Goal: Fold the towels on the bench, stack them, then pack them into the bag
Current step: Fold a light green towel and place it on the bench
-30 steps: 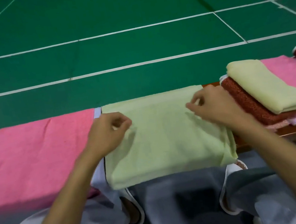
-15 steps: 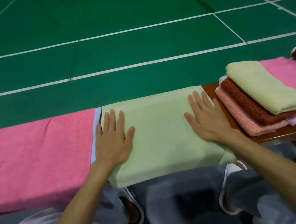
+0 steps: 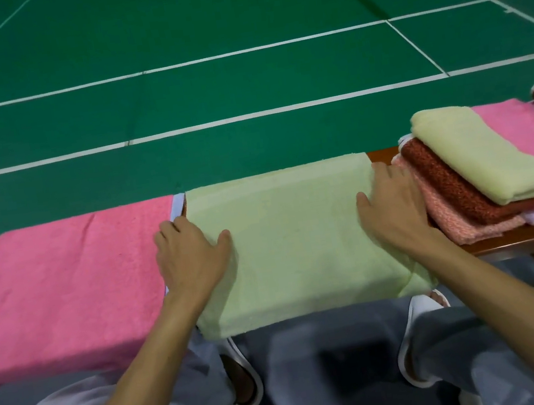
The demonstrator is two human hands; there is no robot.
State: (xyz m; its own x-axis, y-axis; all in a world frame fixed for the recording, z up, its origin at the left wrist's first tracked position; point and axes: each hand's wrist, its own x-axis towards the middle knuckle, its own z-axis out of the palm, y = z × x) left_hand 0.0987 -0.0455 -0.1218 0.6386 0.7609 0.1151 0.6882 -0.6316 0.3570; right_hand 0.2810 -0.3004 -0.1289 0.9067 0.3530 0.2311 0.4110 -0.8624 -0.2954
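Green terry fills the middle of the view: a green towel (image 3: 299,242) lies folded flat across the bench (image 3: 524,238), its near edge hanging over the front towards the person's knees. Both hands are on it. The left hand (image 3: 191,258) sits at the towel's left edge with the thumb lying on top of the cloth and the fingers bent down over the edge. Their tips are hidden, so I cannot tell whether they pinch the cloth or only rest there. The right hand (image 3: 394,207) lies flat near the right edge, with its fingers straight and together, reaching to the towel's far right corner.

Just left of the green towel a pink towel (image 3: 63,284) is spread flat, with a strip of white cloth (image 3: 177,205) showing between the two. To the right stands a stack (image 3: 457,187) of folded towels, with a pale green one on top, a dark red one under it and a light pink one at the bottom. It rests partly on another pink cloth (image 3: 516,120). Bare brown wood shows below the stack.

Beyond the bench stretches a green court floor (image 3: 241,84) with white lines. Below, grey trousers and white slippers (image 3: 247,378) are visible.
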